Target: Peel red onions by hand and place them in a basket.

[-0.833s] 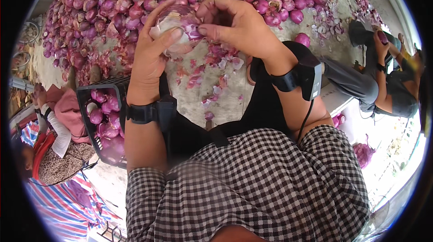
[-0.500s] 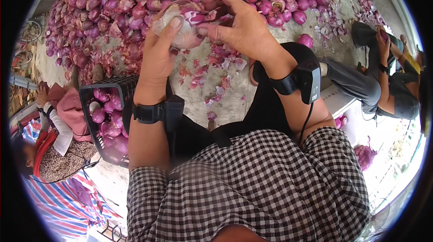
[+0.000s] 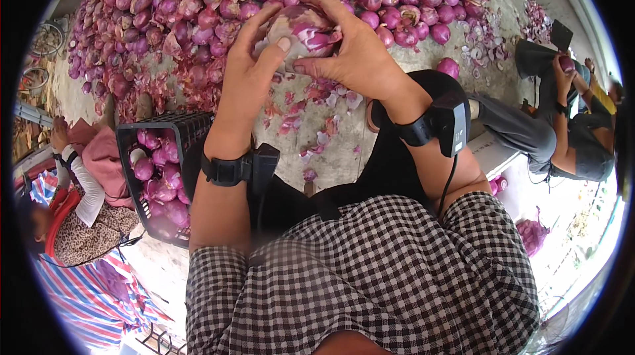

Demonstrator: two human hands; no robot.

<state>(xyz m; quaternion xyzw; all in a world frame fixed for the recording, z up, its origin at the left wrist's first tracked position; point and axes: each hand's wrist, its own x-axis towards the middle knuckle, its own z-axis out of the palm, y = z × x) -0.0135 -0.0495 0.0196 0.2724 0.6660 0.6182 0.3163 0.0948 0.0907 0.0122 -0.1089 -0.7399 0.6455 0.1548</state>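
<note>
A large red onion (image 3: 303,25) is between my two hands, in front of the onion heap. Its dry outer skin is partly peeled, and glossy purple shows on the side toward my right hand. My left hand (image 3: 250,67) wraps the onion's left side, thumb across the front. Around the right side curves my right hand (image 3: 360,50), its index finger over the top and its thumb low at the front, near a torn bit of purple skin. Part of the onion's back and underside is hidden by my fingers.
A big heap of red onions (image 3: 198,14) spreads ahead. Peeled skins (image 3: 294,117) litter the concrete floor. To my left stands a black plastic crate (image 3: 175,119) with several purple onions. Co-workers sit on both sides; the right one holds an onion (image 3: 567,63).
Both hands and the onion have moved slightly to the right. The onion has turned, bringing more of its purple side to the front. My left thumb has shifted right across it.
</note>
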